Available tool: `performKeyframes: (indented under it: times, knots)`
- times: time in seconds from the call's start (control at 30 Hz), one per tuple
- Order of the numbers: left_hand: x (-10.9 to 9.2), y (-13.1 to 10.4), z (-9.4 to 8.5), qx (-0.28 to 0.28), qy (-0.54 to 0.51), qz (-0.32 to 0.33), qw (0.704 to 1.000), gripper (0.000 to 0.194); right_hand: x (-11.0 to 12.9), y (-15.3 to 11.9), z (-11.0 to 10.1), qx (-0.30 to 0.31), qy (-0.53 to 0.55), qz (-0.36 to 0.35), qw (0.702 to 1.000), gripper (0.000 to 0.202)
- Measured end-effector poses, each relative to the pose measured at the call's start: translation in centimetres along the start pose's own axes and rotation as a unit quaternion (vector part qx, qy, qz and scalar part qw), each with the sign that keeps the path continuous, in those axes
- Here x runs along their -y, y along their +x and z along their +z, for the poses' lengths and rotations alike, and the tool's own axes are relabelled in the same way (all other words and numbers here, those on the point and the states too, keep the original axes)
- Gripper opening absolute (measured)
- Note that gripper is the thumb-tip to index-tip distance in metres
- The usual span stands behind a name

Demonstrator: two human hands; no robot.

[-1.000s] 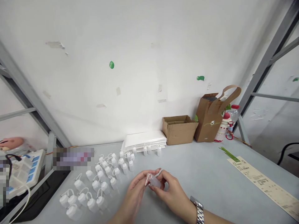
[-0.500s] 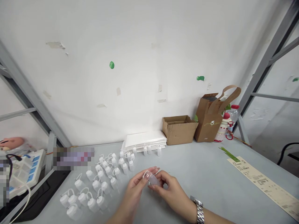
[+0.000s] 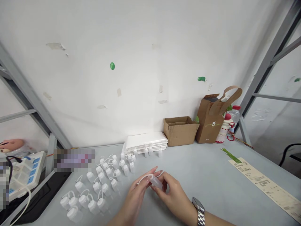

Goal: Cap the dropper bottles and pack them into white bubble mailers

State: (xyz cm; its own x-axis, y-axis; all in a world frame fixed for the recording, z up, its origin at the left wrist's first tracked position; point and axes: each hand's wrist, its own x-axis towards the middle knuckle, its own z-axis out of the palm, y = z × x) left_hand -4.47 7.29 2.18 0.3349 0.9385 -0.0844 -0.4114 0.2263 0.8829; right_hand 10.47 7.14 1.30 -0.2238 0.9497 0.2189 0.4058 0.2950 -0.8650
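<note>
A small translucent bottle [image 3: 156, 182] with a white strap is held tilted between my two hands, above the grey table. My left hand [image 3: 140, 187] pinches it near its neck, where the strap runs out over the fingers. Around the bottle's body, the fingers and thumb of my right hand [image 3: 171, 190] are closed. Several similar bottles with looped straps [image 3: 97, 187] stand on the table to the left, and a few more [image 3: 160, 152] stand further back near the white stack.
At the wall lie stacked white envelopes [image 3: 145, 140], beside an open cardboard box [image 3: 182, 133] and a brown paper bag [image 3: 208, 125]. A printed paper strip [image 3: 263, 182] lies at right. A power strip [image 3: 35, 169] is at far left.
The bottle has tilted and its strap now stretches out to the left over my left fingers. My right hand and wrist have turned slightly.
</note>
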Motion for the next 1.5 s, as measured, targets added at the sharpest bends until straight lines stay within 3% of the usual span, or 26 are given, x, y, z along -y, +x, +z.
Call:
performKeyframes:
  times: [0.57,0.73,1.27,1.5]
  knots:
    - [0.95,0.10,-0.61,0.023,-0.055,0.001,0.998,0.036,-0.18,-0.12,0.10,-0.018,-0.086,-0.071,0.994,0.005]
    - [0.85,-0.03,-0.50,0.014,-0.054,-0.003,0.998,0.035,-0.40,-0.23,0.21,-0.024,-0.101,-0.065,0.992,0.004]
    - [0.58,0.26,-0.46,0.042,-0.071,-0.011,0.997,0.035,-0.31,0.12,0.10,0.018,0.050,0.013,0.999,0.011]
    - [0.58,0.23,-0.25,0.042,-0.043,-0.002,0.998,0.036,-0.04,-0.01,0.04,0.018,0.047,0.016,0.999,0.012]
